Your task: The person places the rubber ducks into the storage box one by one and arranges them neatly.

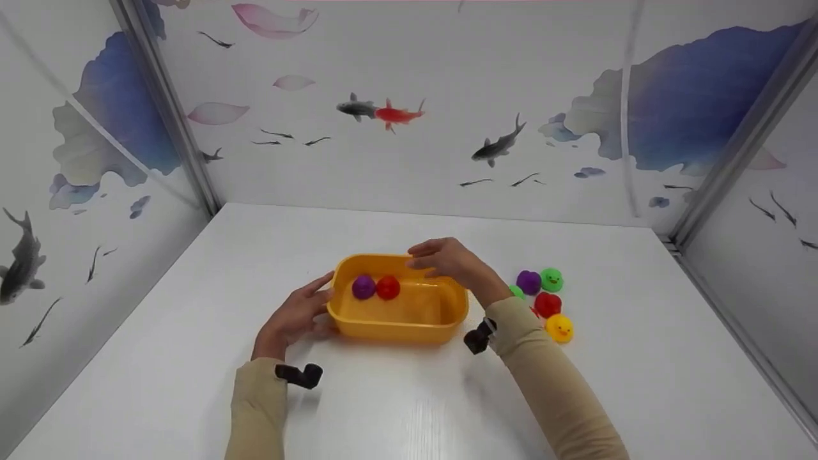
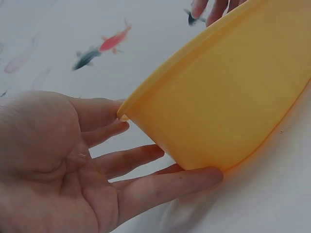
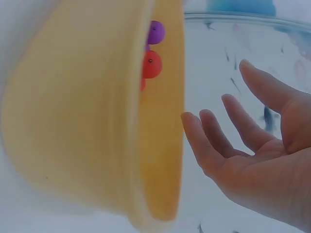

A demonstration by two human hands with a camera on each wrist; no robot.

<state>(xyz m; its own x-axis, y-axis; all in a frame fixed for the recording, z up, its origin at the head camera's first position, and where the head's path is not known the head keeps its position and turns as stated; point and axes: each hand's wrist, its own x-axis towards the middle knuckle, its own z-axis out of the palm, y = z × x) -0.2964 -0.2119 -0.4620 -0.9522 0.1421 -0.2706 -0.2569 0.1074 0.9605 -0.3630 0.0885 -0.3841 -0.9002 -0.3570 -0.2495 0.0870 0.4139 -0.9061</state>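
Note:
A yellow plastic tub [image 1: 396, 313] stands on the white table. Inside, towards its left end, a small purple toy [image 1: 363, 287] and a small red toy [image 1: 388, 287] sit side by side; both show round heads in the right wrist view. My left hand [image 1: 299, 316] is at the tub's left end, its extended fingers [image 2: 180, 187] touching the outer wall and the underside of the rim. Above the tub's far right side hovers my right hand [image 1: 447, 259], with loosely bent, spread fingers [image 3: 197, 141] and nothing in them.
To the right of the tub lies a group of small toy ducks: a purple one [image 1: 528, 282], a green one [image 1: 552, 280], a red one [image 1: 547, 305] and a yellow one [image 1: 560, 328]. Another green toy [image 1: 516, 292] is partly hidden by my right arm. Printed walls enclose the table.

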